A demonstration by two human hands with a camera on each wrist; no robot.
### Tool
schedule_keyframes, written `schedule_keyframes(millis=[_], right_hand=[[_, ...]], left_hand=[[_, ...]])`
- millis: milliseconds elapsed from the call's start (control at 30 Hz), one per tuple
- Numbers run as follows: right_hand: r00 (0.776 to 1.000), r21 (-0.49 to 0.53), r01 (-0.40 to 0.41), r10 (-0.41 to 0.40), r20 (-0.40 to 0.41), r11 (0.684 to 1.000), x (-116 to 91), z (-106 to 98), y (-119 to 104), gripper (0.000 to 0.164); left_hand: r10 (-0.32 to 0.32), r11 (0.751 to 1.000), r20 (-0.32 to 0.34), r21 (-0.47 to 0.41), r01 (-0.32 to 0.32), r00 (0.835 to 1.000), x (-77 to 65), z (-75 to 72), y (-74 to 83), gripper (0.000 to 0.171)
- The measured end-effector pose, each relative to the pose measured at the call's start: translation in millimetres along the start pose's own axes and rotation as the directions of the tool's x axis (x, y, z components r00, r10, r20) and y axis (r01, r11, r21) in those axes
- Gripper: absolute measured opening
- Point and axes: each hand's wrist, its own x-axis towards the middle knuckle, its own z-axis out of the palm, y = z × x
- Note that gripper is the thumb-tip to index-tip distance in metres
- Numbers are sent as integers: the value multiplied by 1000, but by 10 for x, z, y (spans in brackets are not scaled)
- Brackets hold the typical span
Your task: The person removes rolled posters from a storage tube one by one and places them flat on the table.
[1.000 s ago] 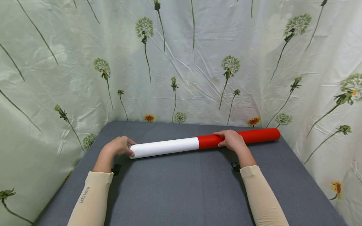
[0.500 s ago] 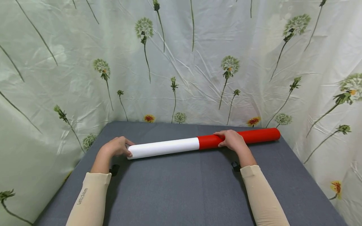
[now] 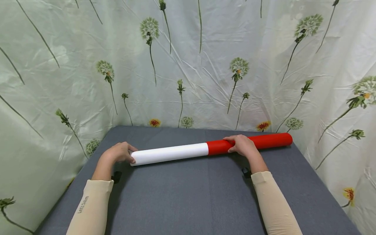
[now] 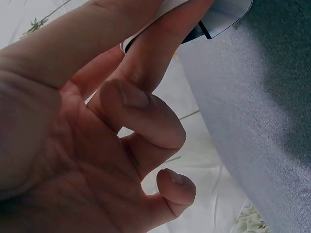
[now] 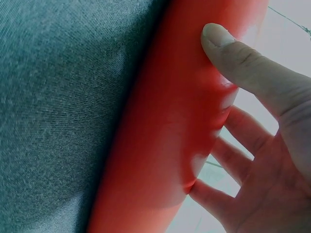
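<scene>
The red-and-white tube (image 3: 215, 148) is lying on the bench (image 3: 176, 195), toward its far side, with its long way running from left to right. It is slanting a little: the red end is sitting farther from the person, by the far right corner, and the white end is sitting closer. The white part (image 3: 170, 154) is making the left side and the red part (image 3: 271, 141) is making the right side.

The left hand (image 3: 119, 152) is pinching the very end of the white part, so the whole tube is lying to the right of that grip. Its other fingers (image 4: 177, 188) are bending in the air. The right hand (image 3: 242, 145) is clamping the red part, its thumb pressing the near side. This hand is resting closer to where red is meeting white, and more red is sticking out past it. Behind, a flowery curtain (image 3: 188, 65) is hanging.
</scene>
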Motion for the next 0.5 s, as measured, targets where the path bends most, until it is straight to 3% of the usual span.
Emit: schedule_keyframes(millis=[500], right_hand=[[1000,8,2,-2,12,1000,-26,-9,40,65]], left_hand=[[33,999,-5,14,-33,999,-70,-47,-66,56]])
